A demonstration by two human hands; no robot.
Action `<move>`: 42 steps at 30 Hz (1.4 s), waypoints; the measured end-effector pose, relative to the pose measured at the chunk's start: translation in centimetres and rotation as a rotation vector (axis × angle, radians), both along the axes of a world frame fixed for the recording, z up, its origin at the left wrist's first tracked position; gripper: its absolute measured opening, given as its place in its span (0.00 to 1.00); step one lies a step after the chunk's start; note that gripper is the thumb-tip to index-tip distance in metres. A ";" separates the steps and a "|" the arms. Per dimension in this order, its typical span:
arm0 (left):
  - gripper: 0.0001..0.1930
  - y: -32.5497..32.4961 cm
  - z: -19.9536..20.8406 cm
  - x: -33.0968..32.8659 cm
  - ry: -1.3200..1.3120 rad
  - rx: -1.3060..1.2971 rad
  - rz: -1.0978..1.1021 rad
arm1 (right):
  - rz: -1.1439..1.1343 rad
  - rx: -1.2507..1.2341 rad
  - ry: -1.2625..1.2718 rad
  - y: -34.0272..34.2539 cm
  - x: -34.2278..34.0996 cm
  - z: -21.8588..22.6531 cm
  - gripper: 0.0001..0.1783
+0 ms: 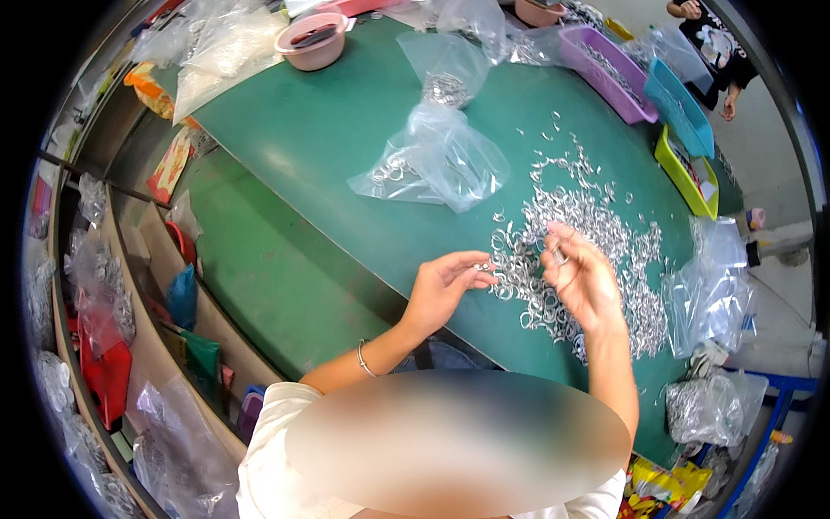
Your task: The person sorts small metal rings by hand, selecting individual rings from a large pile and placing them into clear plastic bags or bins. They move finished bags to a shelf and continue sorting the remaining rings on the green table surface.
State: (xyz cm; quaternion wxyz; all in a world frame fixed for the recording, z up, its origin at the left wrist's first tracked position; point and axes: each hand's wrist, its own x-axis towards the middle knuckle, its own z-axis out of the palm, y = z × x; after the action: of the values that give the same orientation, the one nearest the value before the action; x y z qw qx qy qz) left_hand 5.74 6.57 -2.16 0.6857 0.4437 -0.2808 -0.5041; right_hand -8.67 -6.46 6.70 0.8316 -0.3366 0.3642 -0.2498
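Note:
A wide heap of small silver metal rings or clasps (581, 212) is spread over the green table in front of me. At the heap's left edge my left hand (438, 292) pinches a small silver metal piece (482, 267) between thumb and fingers. My right hand (586, 281) is raised over the heap, palm partly turned up, its fingers curled round another small silver metal piece (560, 256). The exact shape of both held pieces is too small to tell. Beyond my left hand lies a clear plastic bag (450, 160) with some silver rings in it.
The green table (294, 143) carries a pink bowl (313, 52) at its far left. Purple (605, 73), blue (679, 108) and lime-green (687, 173) bins line its far right. Clear bags (713, 290) lie at the right edge. Crowded shelves (147, 285) stand left; another person (716, 48) is at the far right.

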 end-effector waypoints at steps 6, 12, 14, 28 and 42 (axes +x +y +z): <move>0.13 -2.3 1.3 -2.1 0.065 0.068 -0.241 | -0.158 0.173 -0.184 4.7 -7.3 -3.8 0.19; 0.12 -6.5 2.7 -3.5 -0.090 0.120 -0.448 | -0.314 0.034 -0.199 8.3 -13.1 -5.4 0.09; 0.11 -7.1 2.9 -4.6 -0.135 0.130 -0.519 | -0.386 -0.010 -0.148 9.2 -14.6 -5.6 0.08; 0.21 -34.2 10.7 -6.0 -0.126 -0.120 -0.104 | -0.449 -0.109 -0.183 9.4 -17.0 -5.5 0.08; 0.16 -6.3 2.6 -13.5 0.758 0.589 -0.797 | -0.177 -1.036 0.525 8.6 -13.7 -4.3 0.15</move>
State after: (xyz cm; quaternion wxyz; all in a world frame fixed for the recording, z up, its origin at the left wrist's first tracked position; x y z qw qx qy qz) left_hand -7.72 0.30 0.44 0.3457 0.2656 -0.0110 -0.8999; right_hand -22.37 2.12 2.42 0.4167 -0.7179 0.4153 -0.3721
